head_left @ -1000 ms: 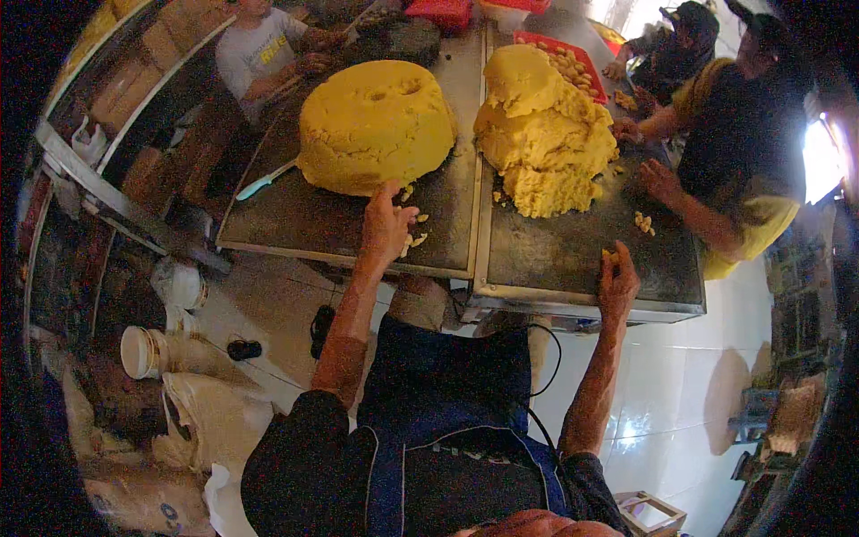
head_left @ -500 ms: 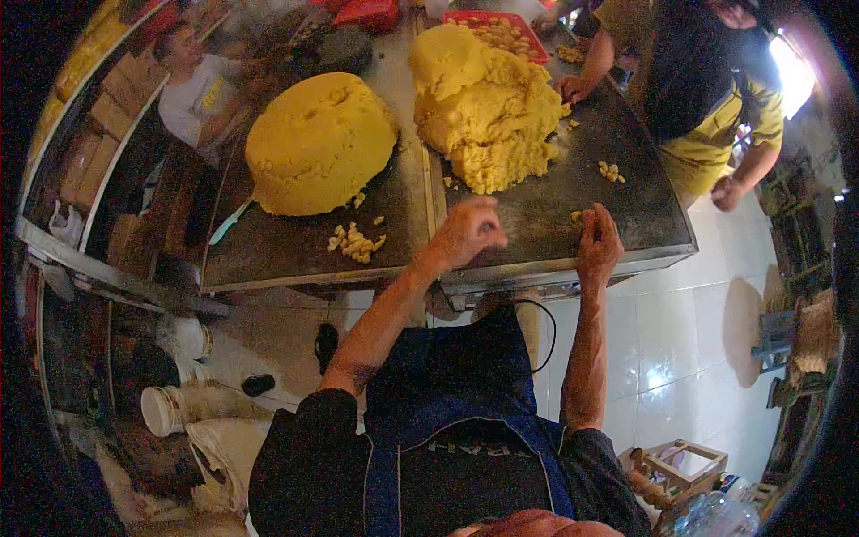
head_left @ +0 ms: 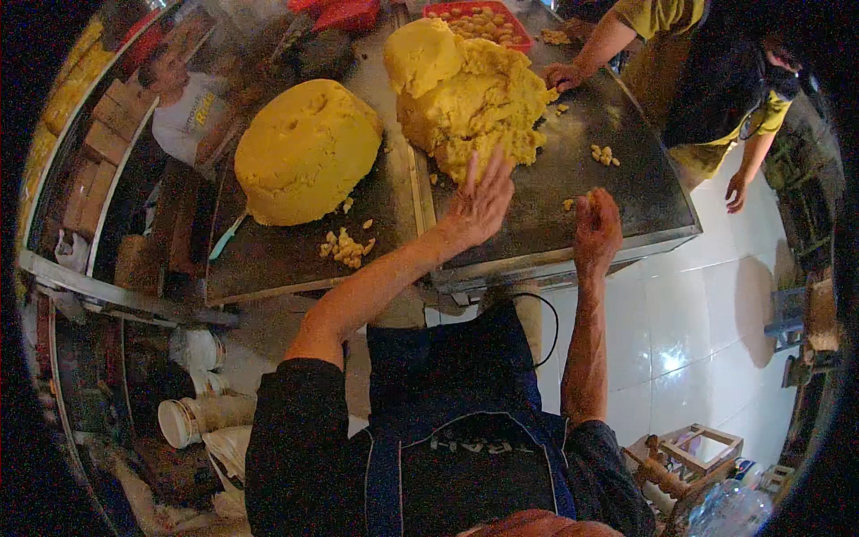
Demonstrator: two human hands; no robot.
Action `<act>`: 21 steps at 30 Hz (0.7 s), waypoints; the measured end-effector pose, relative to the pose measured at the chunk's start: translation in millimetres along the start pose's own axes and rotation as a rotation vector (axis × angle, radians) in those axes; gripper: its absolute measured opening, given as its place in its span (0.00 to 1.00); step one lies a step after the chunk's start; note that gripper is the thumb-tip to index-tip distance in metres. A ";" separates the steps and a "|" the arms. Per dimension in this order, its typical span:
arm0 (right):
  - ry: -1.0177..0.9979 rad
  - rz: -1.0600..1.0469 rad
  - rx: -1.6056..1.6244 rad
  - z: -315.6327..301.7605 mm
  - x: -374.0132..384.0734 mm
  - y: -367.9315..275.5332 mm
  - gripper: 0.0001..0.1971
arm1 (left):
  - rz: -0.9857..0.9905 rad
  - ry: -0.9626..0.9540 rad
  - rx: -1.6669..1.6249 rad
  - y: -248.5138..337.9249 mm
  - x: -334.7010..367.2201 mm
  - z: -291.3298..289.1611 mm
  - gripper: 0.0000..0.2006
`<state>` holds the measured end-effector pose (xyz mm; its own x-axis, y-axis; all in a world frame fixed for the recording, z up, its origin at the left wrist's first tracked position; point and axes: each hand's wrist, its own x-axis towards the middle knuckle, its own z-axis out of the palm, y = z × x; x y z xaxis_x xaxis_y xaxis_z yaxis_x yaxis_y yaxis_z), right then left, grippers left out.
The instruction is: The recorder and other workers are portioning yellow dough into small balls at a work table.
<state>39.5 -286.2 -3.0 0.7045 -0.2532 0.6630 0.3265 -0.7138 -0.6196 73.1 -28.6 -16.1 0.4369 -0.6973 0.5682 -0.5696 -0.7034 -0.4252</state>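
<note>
A big rough mound of yellow dough [head_left: 474, 112] sits on the dark tabletop ahead of me. My left hand [head_left: 481, 204] reaches to its near edge with fingers stretched out; the fingertips overlap the dough, and whether they press into it is hard to tell. Close to the table's front edge, my right hand [head_left: 598, 231] has its fingers curled together, and what they hold, if anything, is hidden. Beside it lies a small yellow dough bit [head_left: 568, 205]. Farther right is a little cluster of pale pieces [head_left: 605, 156].
On the left stands a smoother yellow dough mound [head_left: 309, 152], with a pale-green-handled tool [head_left: 227, 238] and pale pieces [head_left: 346, 248] near it. A red tray [head_left: 514, 27] of round pieces is at the back. A co-worker's hand [head_left: 564, 76] touches the rough mound's right side.
My left hand has moved forward to the rough dough, and its curled fingers have straightened. My right hand stays near the table edge, fingers curled. The view has shifted slightly.
</note>
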 end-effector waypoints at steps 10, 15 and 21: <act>-0.052 0.172 0.238 9.1 -6.6 12.1 0.19 | -0.285 0.012 -0.249 1.8 -8.8 -13.4 0.14; -0.069 0.198 0.373 4.5 -37.4 -14.8 0.17 | -0.621 0.021 -0.146 -14.3 -40.1 -35.9 0.13; -0.394 -0.046 0.307 45.5 -97.0 -78.3 0.14 | -0.682 -0.110 -0.507 9.9 -66.4 -62.2 0.06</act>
<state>-25.8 -176.0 -38.0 0.8501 0.0823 0.5202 0.4917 -0.4780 -0.7279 -4.8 19.3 -14.3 0.8475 -0.1717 0.5023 -0.3882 -0.8458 0.3660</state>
